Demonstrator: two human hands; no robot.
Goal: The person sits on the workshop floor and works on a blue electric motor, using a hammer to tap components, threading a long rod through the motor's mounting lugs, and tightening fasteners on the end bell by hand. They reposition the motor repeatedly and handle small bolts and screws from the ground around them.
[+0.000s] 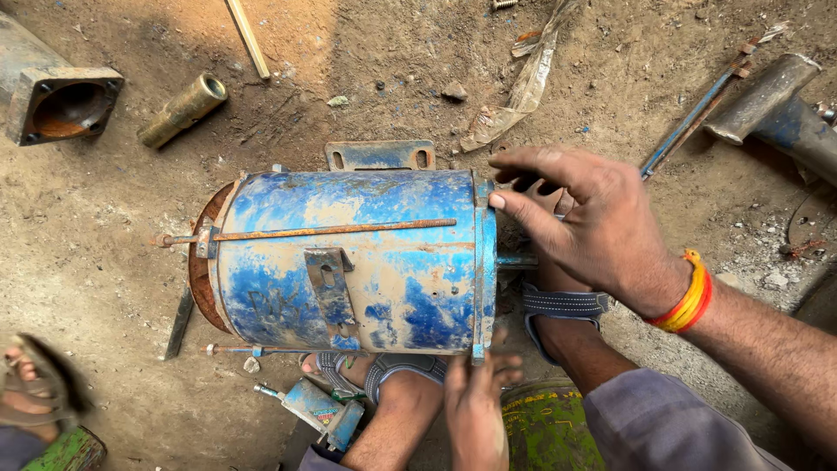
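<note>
- Motor (349, 257) lies on its side, long way left to right.
- Right hand (593, 222), fingers spread, rests on its right end.
- Left hand (475, 406), fingers loose, touches the rim below.

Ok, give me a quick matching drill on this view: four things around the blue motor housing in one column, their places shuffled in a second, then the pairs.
Things:
1. battered blue cylindrical metal motor housing
2. short brass-coloured tube
3. right hand
4. left hand

Places:
A. on the dirt, upper left
B. on the housing's right end flange, top
C. lying on its side, centre
D. at the flange's lower edge

Pairs: 1-C, 2-A, 3-B, 4-D
</note>
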